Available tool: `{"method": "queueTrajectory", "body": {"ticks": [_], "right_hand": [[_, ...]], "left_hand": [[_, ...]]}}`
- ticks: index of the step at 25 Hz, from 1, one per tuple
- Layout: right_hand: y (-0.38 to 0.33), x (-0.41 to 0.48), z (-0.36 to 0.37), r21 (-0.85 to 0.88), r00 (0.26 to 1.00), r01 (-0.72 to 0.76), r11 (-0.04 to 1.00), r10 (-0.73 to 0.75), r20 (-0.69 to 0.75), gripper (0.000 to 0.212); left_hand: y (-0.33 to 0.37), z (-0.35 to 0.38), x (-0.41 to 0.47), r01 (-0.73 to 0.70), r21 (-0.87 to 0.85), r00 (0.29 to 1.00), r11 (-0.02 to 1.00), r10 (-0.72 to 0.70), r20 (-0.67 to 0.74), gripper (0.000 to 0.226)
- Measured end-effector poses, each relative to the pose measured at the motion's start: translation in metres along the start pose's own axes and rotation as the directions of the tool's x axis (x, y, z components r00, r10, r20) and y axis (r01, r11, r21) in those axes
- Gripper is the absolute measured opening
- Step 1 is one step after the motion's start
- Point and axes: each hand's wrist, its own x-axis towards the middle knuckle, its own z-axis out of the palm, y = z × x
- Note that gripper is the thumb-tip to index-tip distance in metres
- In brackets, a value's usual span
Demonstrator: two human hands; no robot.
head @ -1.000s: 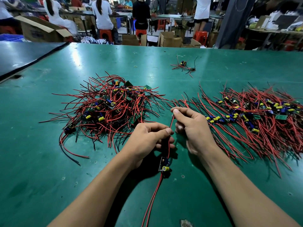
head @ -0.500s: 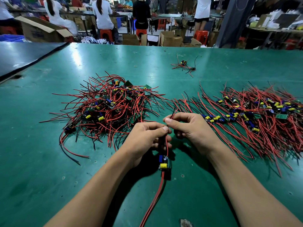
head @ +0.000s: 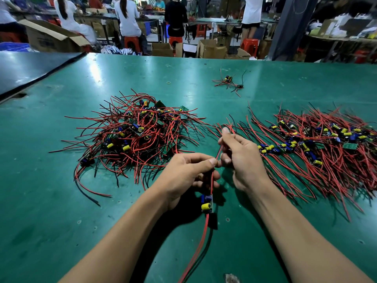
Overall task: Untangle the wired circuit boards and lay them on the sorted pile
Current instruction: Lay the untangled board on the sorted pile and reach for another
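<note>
The single view comes from a camera worn on the person's head, facing forward and down across the green counter (head: 61, 201), with cardboard boxes (head: 210, 49) beyond its far edge at 12 o'clock. It sits close: both forearms (head: 122, 242) enter from 6 o'clock, and the left hand (head: 187, 176) and right hand (head: 242, 160) meet near the centre.

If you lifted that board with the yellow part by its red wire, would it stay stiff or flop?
Probably flops: its trailing leads curve loosely. Likely light: left hand and right hand just pinch the red wire above the board. Might snag, like the tangled pile.
</note>
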Motion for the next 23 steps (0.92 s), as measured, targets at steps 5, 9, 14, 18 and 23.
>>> {"method": "queueTrajectory", "body": {"ticks": [5,9,14,18,23], "right_hand": [[-0.012,0.005,-0.013,0.05,0.997,-0.049,0.998,0.052,-0.053,0.033],[-0.016,0.003,-0.015,-0.014,0.995,-0.098,0.995,0.098,-0.028,0.041],[-0.016,-0.002,-0.016,-0.179,0.992,-0.125,0.976,0.124,-0.013,0.035],[-0.015,-0.007,-0.021,-0.349,0.991,-0.064,0.935,0.1,0.087,0.021],[-0.016,-0.017,-0.017,-0.529,0.979,0.062,0.846,0.052,0.198,0.042]], "left_hand": [[-0.001,0.002,-0.004,0.093,-0.04,0.987,0.995,-0.087,0.132,0.016],[-0.001,0.0,-0.005,0.128,-0.012,0.979,0.992,-0.125,0.163,0.019],[-0.002,-0.002,0.0,0.075,0.007,0.992,0.997,-0.073,-0.1,0.017],[0.002,-0.006,0.001,0.017,-0.046,0.973,0.999,-0.027,-0.229,0.013],[0.005,-0.008,0.003,-0.059,-0.12,0.95,0.991,0.018,-0.312,0.011]]}}
